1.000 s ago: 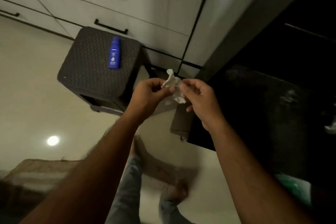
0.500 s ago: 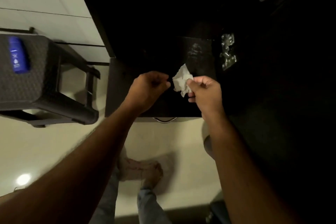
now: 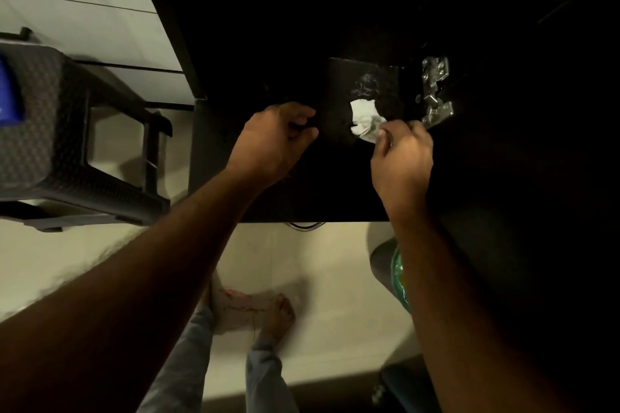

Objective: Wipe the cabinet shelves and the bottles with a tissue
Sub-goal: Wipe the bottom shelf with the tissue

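Near the middle of the frame, slightly right, the right hand (image 3: 401, 157) is pinching a crumpled white tissue (image 3: 364, 122) between thumb and fingertips, the wad sticking out toward the upper left of the hand and hanging over the dark cabinet shelf (image 3: 268, 204). Whether the tissue is actually touching the shelf surface cannot be told — the interior is too dark. Just left of centre, the left hand (image 3: 275, 139) is hovering with its fingers curled in; it may be closing on something dark at its fingertips, but the shadow is hiding that, so I cannot tell whether it is holding anything.

Just above the tissue, a smeared, shiny patch (image 3: 365, 87) is showing on the dark panel, and a metal hinge (image 3: 434, 90) is sitting just right of it.

At the far left edge, a blue bottle (image 3: 10, 94) is lying on a dark woven stool (image 3: 50, 131), well apart from both hands.

As a judgement, the task is looking to be at an early stage — the smear is reading as not yet wiped, most of the shelf is lying in shadow so its cleanliness cannot be judged, and the bottle is sitting untouched.
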Action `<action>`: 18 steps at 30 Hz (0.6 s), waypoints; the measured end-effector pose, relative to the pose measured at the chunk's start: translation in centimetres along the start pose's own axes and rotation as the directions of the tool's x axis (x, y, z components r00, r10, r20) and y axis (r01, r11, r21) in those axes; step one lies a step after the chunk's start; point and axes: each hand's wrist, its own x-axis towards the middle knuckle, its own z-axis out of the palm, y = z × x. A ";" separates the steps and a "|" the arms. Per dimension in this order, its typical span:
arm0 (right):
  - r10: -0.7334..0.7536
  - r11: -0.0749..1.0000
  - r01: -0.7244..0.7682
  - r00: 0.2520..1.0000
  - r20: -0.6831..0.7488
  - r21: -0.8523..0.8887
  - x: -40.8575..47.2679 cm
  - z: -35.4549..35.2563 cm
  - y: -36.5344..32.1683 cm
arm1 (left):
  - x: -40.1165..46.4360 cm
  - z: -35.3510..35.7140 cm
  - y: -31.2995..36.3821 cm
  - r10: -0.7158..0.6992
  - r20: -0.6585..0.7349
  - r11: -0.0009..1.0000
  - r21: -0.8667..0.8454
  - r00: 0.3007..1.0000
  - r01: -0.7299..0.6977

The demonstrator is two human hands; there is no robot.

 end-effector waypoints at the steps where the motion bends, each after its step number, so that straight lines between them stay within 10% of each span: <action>1: -0.058 0.998 0.058 0.998 0.005 0.007 0.4 0.6 -0.1 | 0.4 0.0 -0.1 0.012 0.011 1.000 0.021 1.000 -0.013; 6: -0.148 0.987 0.158 0.915 0.376 0.006 1.0 4.4 -0.9 | 2.4 -0.1 -0.8 0.083 0.015 0.989 0.125 0.996 -0.085; 18: 0.223 0.974 -0.224 0.895 0.387 -0.043 10.5 6.6 -2.2 | 5.6 -0.7 -2.8 0.176 0.068 0.920 0.344 0.982 -0.189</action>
